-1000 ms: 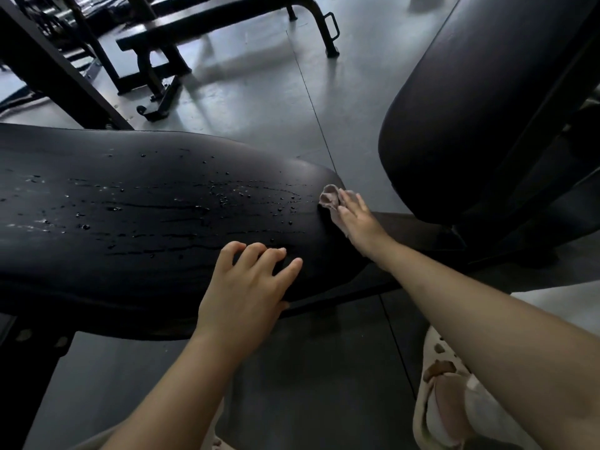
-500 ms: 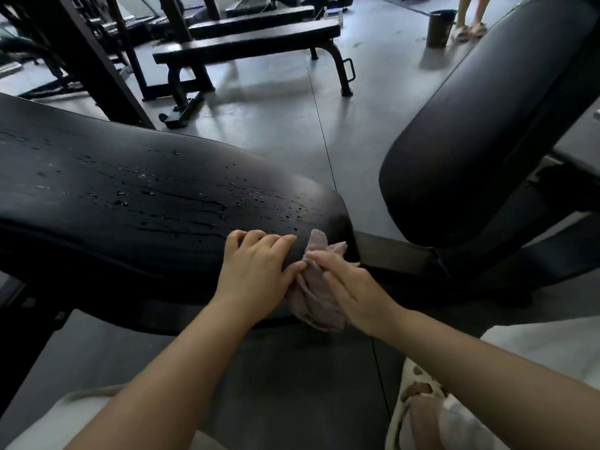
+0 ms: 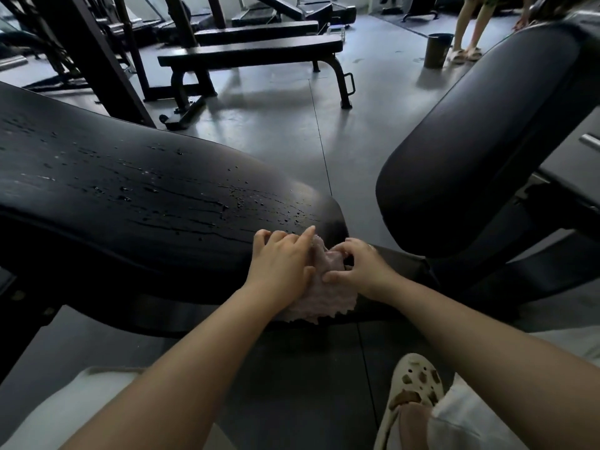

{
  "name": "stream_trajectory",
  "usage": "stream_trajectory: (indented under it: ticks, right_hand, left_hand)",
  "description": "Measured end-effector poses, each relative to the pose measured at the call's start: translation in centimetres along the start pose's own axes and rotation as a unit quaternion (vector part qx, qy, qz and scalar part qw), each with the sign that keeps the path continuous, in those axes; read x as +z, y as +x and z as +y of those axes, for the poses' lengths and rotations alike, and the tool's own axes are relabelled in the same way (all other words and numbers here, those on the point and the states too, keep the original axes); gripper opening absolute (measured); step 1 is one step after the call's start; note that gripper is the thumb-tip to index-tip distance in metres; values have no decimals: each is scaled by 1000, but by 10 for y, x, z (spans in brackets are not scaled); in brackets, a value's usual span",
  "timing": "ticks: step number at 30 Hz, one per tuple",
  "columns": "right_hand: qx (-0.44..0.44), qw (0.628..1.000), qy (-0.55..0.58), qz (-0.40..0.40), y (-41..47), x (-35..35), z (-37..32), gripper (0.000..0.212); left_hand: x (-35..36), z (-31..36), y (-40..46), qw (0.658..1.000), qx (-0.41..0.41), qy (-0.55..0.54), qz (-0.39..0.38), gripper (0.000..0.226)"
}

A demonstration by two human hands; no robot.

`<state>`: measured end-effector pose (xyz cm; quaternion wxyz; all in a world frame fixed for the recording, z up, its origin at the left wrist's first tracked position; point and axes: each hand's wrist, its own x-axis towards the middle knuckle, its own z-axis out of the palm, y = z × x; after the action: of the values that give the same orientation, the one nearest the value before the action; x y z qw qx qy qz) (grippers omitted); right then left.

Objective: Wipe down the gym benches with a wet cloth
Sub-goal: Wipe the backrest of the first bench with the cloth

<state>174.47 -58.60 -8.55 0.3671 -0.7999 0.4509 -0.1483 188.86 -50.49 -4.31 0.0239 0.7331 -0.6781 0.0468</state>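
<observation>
Pressed flat with straight fingers on the cloth (image 3: 324, 297): left hand (image 3: 281, 269), at the near end of the wet bench (image 3: 146, 203). Pinching the cloth's bunched top with curled fingers: right hand (image 3: 362, 271). Cloth mostly hidden between and under both hands, lower edge hanging over the pad's side. Tilted backrest (image 3: 480, 131) cut off at right.

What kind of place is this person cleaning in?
Most likely a gym: a padded black bench beaded with water, a flat weight bench behind it, dark steel racks at the back.
</observation>
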Motion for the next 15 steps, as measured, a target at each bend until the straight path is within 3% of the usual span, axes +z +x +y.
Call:
stream_trajectory:
  ticks: [4, 7, 11, 15]
  right_hand:
    - [-56, 996, 68, 20, -10, 0, -3, 17]
    - [-90, 993, 72, 22, -20, -9, -6, 21]
    - [-118, 982, 144, -39, -31, -26, -10, 31]
    - [-126, 975, 169, -69, -37, -31, -9, 13]
  left_hand:
    - [-7, 2, 1, 996, 23, -91, 13, 59]
    - [-9, 0, -6, 987, 59, -150, 5, 35]
    - [-13, -5, -14, 976, 65, -205, -33, 26]
    - [-21, -7, -21, 959, 48, -273, -53, 24]
